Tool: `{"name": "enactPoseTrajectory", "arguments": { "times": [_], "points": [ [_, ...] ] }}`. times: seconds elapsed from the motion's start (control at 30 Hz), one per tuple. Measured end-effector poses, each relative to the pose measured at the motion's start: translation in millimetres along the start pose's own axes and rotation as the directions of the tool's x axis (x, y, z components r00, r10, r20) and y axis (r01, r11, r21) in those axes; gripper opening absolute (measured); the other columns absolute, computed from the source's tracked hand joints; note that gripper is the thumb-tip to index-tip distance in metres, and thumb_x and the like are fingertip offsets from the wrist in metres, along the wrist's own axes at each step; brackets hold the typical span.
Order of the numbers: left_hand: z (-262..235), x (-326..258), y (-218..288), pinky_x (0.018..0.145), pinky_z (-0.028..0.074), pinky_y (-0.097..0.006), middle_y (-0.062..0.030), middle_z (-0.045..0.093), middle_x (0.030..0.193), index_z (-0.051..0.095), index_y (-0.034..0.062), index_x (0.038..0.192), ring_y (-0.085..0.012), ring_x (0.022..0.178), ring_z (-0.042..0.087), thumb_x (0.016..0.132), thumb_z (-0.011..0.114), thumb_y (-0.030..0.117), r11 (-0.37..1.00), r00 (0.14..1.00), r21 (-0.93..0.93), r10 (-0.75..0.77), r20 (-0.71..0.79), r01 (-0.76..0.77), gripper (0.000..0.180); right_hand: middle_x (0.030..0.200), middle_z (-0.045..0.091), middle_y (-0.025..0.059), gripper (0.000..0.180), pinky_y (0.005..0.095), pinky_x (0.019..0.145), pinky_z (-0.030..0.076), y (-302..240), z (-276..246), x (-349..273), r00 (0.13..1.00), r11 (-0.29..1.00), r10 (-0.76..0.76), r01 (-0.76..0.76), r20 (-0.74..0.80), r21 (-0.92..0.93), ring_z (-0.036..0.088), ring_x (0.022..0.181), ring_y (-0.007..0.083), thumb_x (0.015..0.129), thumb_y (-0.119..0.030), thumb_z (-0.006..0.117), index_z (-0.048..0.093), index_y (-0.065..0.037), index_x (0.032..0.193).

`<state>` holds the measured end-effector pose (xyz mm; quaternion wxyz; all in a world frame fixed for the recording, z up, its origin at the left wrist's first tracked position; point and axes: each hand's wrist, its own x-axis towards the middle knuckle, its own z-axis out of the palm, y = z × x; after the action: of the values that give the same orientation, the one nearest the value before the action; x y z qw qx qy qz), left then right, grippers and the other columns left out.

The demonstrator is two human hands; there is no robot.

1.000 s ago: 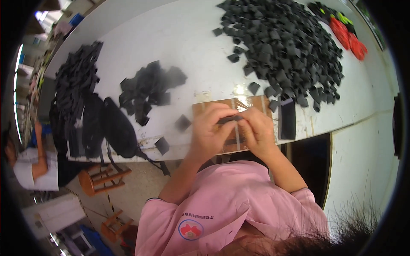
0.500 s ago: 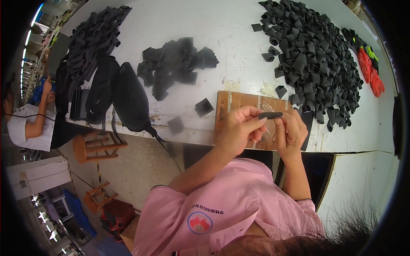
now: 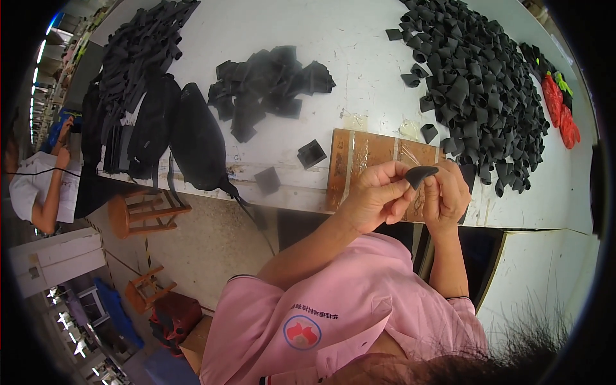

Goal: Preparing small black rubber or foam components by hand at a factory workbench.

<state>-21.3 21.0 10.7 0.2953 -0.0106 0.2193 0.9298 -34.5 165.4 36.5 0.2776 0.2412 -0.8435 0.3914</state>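
Note:
A small piece of dark grey fabric (image 3: pixel 419 175), bent into a curve, is pinched between my two hands. My left hand (image 3: pixel 377 196) grips its left end with thumb and forefinger, the other fingers curled below. On its right end, my right hand (image 3: pixel 446 197) closes thumb against bent fingers. Both hands are over a brown board (image 3: pixel 342 168) with strips of clear tape on it, at the table's front edge. Left of the board lie a black square piece (image 3: pixel 312 154) and a paler grey square (image 3: pixel 267 181).
Rolled dark pieces (image 3: pixel 475 90) make a large heap at right; flat dark squares (image 3: pixel 266 86) are piled mid-table. Black bags (image 3: pixel 196 141) and a strip pile (image 3: pixel 144 48) occupy the left. Red plastic bags (image 3: pixel 558 109) hang far right. Beyond a wooden stool (image 3: pixel 147 215), another person (image 3: pixel 45 186) sits.
The held piece has tilted and curled so more of its face shows, where before it appeared as a thin flat strip. Both hands keep their grip. The other person's arms have shifted.

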Motion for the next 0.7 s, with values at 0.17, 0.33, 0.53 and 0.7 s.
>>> {"name": "enactPoseTrajectory", "arguments": {
  "times": [0.17, 0.33, 0.53, 0.7],
  "points": [
    [-19.8, 1.0, -9.3, 0.041, 0.04, -0.018, -0.0071, 0.056, 0.074, 0.049, 0.0002, 0.094, -0.0068, 0.048, 0.048, 0.086, 0.046, 0.004, 0.82, 0.92, 0.572, 0.203, -0.334, 0.027, 0.01, 0.063, 0.051, 0.011, 0.007, 0.0261, 0.044, 0.035, 2.6, -3.3, -1.0, 1.0, 0.999, -0.002, 0.003, 0.017, -0.035, 0.046, 0.049, 0.0208, 0.073, -0.002, 0.06, 0.055, 0.001, 0.077],
    [-89.7, -16.2, 3.3, 0.07, 0.042, -0.035, -0.0144, 0.05, 0.091, 0.051, 0.0006, 0.095, -0.0297, 0.08, 0.052, 0.072, 0.057, 0.0, -0.314, 0.617, 0.926, 0.777, 0.124, 0.209, 0.023, 0.058, 0.046, 0.0015, 0.022, 0.0231, 0.045, 0.03, 6.8, -21.3, 30.6, 0.905, 0.7, 0.425, -0.335, 0.01, 0.63, 0.04, 0.05, 0.0082, 0.086, -0.017, 0.048, 0.051, -0.002, 0.071],
    [-116.9, -10.2, 19.6, 0.068, 0.042, -0.04, -0.0165, 0.047, 0.085, 0.047, 0.0011, 0.085, -0.0338, 0.08, 0.05, 0.074, 0.058, 0.003, -0.451, 0.753, 0.794, 0.658, -0.013, 0.408, 0.016, 0.064, 0.05, -0.0001, 0.037, 0.018, 0.05, 0.032, 57.7, -33.6, 39.8, 0.628, 0.468, 0.778, -0.572, -0.008, 0.673, 0.042, 0.055, 0.0055, 0.091, -0.031, 0.042, 0.058, 0.002, 0.088],
    [-126.8, -17.1, 21.8, 0.066, 0.044, -0.04, -0.0162, 0.046, 0.083, 0.048, -0.0006, 0.078, -0.0336, 0.079, 0.051, 0.073, 0.056, 0.0, -0.588, 0.827, 0.726, 0.56, 0.048, 0.356, 0.009, 0.059, 0.052, -0.0011, 0.025, 0.0178, 0.047, 0.035, 4.1, -7.5, -30.9, 0.569, 0.361, 0.763, -0.769, 0.308, 0.527, 0.045, 0.052, 0.0043, 0.087, -0.025, 0.051, 0.059, -0.004, 0.075]
  ]
}}
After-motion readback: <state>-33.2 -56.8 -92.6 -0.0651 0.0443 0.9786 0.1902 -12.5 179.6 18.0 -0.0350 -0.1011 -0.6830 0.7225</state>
